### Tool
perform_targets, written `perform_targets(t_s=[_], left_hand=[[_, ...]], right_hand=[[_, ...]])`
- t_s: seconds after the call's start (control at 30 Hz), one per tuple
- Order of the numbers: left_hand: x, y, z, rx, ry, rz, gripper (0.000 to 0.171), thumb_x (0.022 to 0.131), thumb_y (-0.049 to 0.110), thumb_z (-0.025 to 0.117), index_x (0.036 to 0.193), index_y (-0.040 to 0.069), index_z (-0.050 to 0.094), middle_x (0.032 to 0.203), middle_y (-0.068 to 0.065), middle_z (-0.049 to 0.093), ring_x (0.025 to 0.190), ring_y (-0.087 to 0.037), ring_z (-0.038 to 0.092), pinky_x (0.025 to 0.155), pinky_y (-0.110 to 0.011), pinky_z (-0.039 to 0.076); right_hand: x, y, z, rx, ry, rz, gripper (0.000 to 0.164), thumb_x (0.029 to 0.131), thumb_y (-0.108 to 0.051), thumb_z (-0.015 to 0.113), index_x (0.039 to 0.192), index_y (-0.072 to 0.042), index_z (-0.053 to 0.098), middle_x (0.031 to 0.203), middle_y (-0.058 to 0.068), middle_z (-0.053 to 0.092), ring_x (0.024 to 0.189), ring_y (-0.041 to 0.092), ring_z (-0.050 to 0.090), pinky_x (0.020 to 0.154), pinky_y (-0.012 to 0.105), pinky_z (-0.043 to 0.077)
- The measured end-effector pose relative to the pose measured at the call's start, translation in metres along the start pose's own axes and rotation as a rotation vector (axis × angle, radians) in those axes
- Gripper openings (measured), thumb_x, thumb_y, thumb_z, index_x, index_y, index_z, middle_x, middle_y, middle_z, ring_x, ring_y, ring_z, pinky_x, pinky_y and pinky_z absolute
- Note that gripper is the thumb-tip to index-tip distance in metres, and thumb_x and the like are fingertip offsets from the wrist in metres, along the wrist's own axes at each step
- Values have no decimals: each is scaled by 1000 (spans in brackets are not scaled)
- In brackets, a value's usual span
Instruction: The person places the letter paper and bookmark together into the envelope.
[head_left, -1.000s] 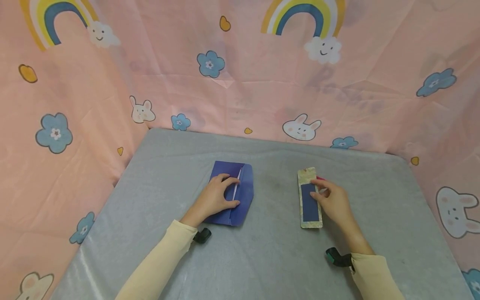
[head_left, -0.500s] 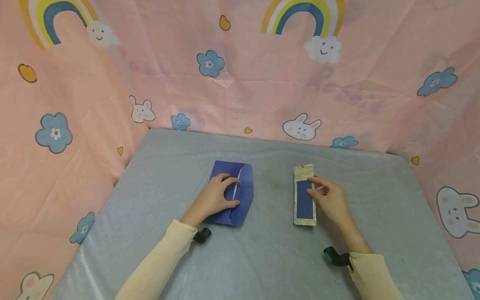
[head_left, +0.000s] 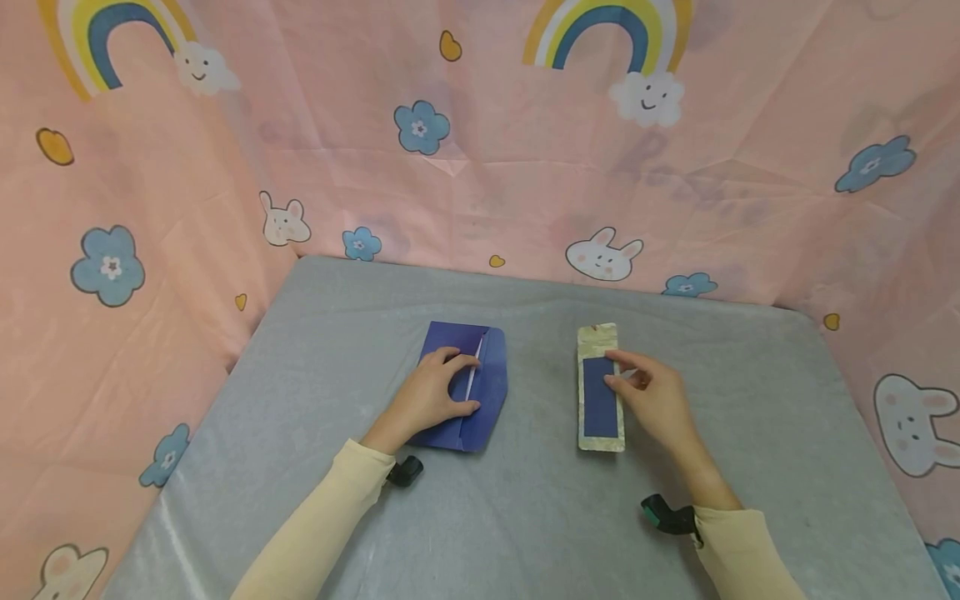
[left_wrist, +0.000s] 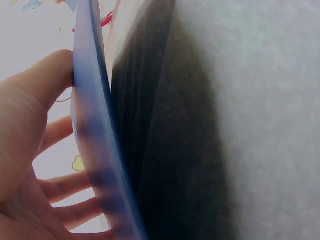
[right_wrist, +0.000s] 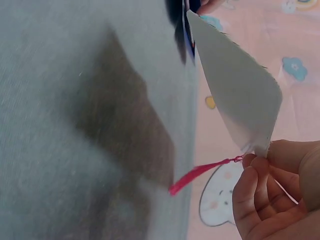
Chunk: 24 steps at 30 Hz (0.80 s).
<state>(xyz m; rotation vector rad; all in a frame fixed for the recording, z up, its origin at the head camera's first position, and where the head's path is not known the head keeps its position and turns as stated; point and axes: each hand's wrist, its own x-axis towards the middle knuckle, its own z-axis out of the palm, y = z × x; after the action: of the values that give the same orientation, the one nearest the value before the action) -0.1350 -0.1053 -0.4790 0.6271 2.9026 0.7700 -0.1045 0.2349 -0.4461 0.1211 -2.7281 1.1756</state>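
A blue envelope (head_left: 442,337) lies at the middle left with its pointed flap folded out to the right. Its mouth gapes a little and shows a white strip inside. My left hand (head_left: 431,392) holds it from above, thumb and fingers spread along the mouth. My right hand (head_left: 660,400) pinches the right edge of a bookmark (head_left: 600,400), pale gold-green with a dark blue panel. The bookmark is held upright lengthwise, above the table. In the right wrist view its plain pale back (right_wrist: 237,75) shows, and a red tassel (right_wrist: 200,175) hangs from the pinched end.
A grey cloth (head_left: 525,517) covers the table. Behind it and at both sides hangs a pink curtain (head_left: 487,200) printed with rainbows, flowers and rabbits. Dark wrist cameras (head_left: 667,515) sit at both cuffs.
My right hand has shifted left with the bookmark, bringing it nearer the envelope. The red tassel has gone out of sight in the head view. My left hand and the envelope have stayed put.
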Motion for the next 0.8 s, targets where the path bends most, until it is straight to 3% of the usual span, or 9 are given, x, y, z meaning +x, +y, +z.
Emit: perform_targets(t_s=[0.33, 0.8], left_hand=[[0, 0, 0, 3, -5, -5, 62, 79, 45, 80, 135, 26, 59, 146, -15, 49, 135, -37, 48, 107, -55, 44], [0, 1, -1, -5, -3, -3, 62, 79, 44, 80, 134, 26, 60, 146, -15, 49, 135, -37, 48, 107, -55, 45]], right_hand=[[-6, -18, 3, 16, -10, -31, 34, 88, -11, 74, 122, -10, 70, 100, 13, 67, 66, 1, 51, 54, 21, 43], [-16, -50, 19, 67, -43, -163, 35, 83, -6, 77, 118, -12, 72, 92, 6, 66, 66, 3, 53, 59, 20, 48]])
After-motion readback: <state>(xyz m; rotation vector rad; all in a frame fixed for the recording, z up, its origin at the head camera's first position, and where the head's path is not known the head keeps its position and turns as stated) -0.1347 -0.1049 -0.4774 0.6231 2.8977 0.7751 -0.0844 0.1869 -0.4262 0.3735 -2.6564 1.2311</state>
